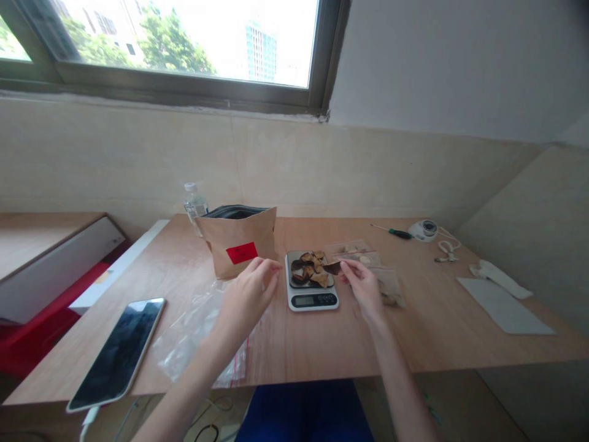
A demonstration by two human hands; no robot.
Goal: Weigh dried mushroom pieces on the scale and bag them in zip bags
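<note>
A small digital scale [312, 299] sits mid-table with a pile of dried brown slices [310, 267] on its platform. My right hand [363, 283] pinches one dark slice [332, 267] at the scale's right edge. My left hand [251, 288] hovers just left of the scale, fingers curled loosely, nothing visible in it. Behind it stands an open brown paper pouch [239, 242] with a red label. Clear zip bags [202, 334] lie under my left forearm.
A phone [117, 352] lies at the front left, cable hanging off the edge. Filled clear bags [368, 258] sit right of the scale. A water bottle [195, 205], screwdriver [394, 232], small round device [426, 229] and grey sheet [504, 304] are also on the table.
</note>
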